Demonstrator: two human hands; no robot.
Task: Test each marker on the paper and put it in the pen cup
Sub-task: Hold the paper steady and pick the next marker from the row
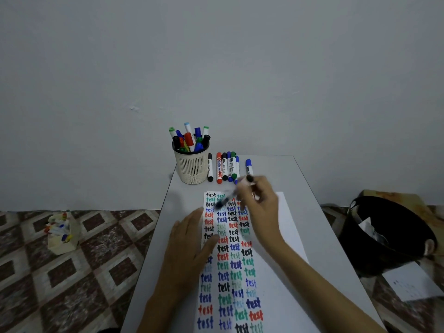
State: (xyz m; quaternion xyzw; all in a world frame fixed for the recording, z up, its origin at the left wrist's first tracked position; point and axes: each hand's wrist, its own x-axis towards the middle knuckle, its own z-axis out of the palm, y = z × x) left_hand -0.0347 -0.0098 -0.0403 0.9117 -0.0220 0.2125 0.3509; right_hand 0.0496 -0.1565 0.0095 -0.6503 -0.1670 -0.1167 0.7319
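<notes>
While left hand (189, 239) lies flat on the paper (287, 212), fingers straight and close together, palm down over the left column of "test" marks, right hand (259, 205) pinches the marker (230, 196). The barrel runs through the curled fingertips. Its dark rear end sticks out just above the knuckles, and the tip points down-left from the fingers. Tip is blurred, at the upper rows of writing near the paper's top edge; can't tell if it touches. It sits just beyond the left hand's fingertips, not touching them.

Paper is on the table (300, 179), covered in black, blue, green and red "test" words.

Pen cup (192, 168) stands at the table's far left corner, packed with capped markers. Just to its right is a row of markers (224, 167) lying side by side, and one blue marker (248, 165) lies apart, just above the right hand.

On the floor: box (63, 236) of markers at left, black bin (386, 236) at right.
</notes>
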